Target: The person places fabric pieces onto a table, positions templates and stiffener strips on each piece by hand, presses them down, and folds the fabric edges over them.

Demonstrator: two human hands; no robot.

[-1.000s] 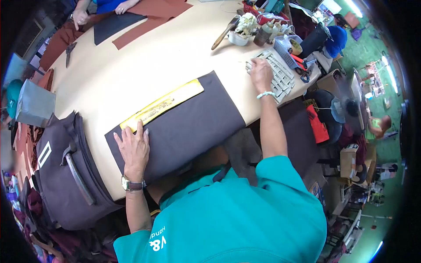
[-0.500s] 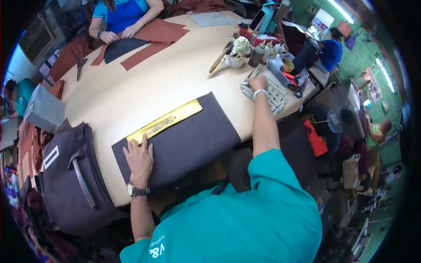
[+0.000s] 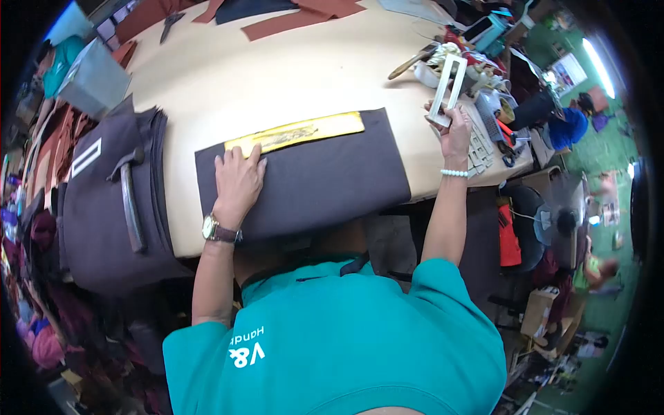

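My left hand (image 3: 239,181) lies flat with fingers spread on a folded dark sheet (image 3: 325,176). Its fingertips touch the lower left edge of a worn yellow bar (image 3: 297,133), which rests along the sheet's top edge. Raised over the right side of the table, my right hand (image 3: 455,135) is closed on the lower end of a white rectangular frame (image 3: 441,91) with a long slot, tilted upward. Just beyond that hand lies a pile of pale grey pieces (image 3: 478,151), partly hidden by the hand.
Dark sheets (image 3: 90,214) hang over the table's left edge, bearing a hammer (image 3: 129,200) and another white frame (image 3: 86,158). Scissors (image 3: 169,26) and reddish-brown pieces (image 3: 304,19) lie at the back. A brush (image 3: 411,62), bottles and a basket (image 3: 488,111) crowd the right.
My right hand has lifted from the grey pile and now holds up the white frame. My left hand stays on the bar and sheet. The view has shifted, dropping the co-worker opposite from sight.
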